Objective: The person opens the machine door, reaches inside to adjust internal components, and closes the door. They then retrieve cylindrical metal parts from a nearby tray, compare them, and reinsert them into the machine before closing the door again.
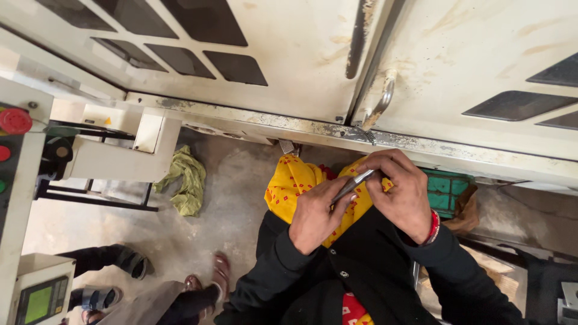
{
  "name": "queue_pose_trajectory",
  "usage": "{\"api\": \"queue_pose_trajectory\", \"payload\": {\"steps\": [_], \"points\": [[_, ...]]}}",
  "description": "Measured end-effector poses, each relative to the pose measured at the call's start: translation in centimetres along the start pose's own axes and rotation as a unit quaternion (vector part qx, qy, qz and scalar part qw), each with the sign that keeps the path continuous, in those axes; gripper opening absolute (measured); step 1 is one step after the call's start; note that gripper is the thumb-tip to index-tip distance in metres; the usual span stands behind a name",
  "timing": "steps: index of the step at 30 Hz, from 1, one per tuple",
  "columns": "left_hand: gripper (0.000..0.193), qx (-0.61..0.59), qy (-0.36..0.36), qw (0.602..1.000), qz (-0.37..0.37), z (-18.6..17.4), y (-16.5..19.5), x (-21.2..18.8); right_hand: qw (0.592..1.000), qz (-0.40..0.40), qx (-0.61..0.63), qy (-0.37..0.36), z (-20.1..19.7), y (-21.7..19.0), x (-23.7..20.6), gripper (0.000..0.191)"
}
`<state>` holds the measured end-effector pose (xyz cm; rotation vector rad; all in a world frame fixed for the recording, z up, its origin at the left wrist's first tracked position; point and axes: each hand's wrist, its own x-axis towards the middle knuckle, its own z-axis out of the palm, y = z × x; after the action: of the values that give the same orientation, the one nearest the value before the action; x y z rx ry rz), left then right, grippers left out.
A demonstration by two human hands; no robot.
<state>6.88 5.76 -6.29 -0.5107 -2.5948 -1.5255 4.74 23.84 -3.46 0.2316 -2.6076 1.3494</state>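
Two hands meet just right of the middle of the frame, both belonging to a person in black sleeves who looks down at them. Left hand [314, 215] is curled closed, its fingers wrapped around the lower end of a slim grey metal tool [353, 183] (a pen-like rod, its exact kind cannot be told). Right hand [398, 191] is also closed, fingertips pinching the tool's upper end, and a red bangle [432, 227] circles that wrist. Behind the hands lies a yellow cloth with red dots [293, 182], draped against the person's front. Across the top of the frame runs a dirty cream machine housing [301, 54] with dark panels and a curved metal handle [383, 101]. Lower left shows a concrete floor [235, 192] with a crumpled green rag [186, 179] on it, and sandalled feet [129, 262] of another person near the bottom edge. A red button [15, 121] sits at the far left.
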Motion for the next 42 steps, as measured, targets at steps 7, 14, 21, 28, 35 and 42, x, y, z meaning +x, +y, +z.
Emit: {"api": "queue_pose_trajectory", "payload": {"steps": [7,14,21,28,35,42], "points": [[0.028,-0.021,0.005,1.0,-0.007,-0.6,0.5,0.5,0.997,-0.033,0.046,-0.047,-1.7,-0.4,0.2,0.039],[0.029,0.0,0.021,1.0,0.019,-0.1,0.5,0.6,0.993,-0.013,0.079,-0.085,-2.1,-0.7,0.3,0.037],[0.03,0.011,0.013,1.0,0.015,0.0,0.6,0.6,0.994,-0.023,0.076,-0.074,-1.8,-0.3,0.1,0.034],[0.029,-0.036,0.001,0.999,-0.013,-0.2,1.5,1.2,0.997,-0.015,0.051,-0.049,-2.5,0.5,0.1,0.035],[0.024,-0.115,-0.041,0.99,-0.066,-0.8,2.2,1.4,0.975,0.067,0.204,0.061,-3.2,3.8,-0.7,0.022],[0.021,-0.232,-0.088,0.954,-0.169,0.1,1.1,1.3,0.932,0.139,0.331,0.055,-2.9,5.6,-2.3,0.039]]}}
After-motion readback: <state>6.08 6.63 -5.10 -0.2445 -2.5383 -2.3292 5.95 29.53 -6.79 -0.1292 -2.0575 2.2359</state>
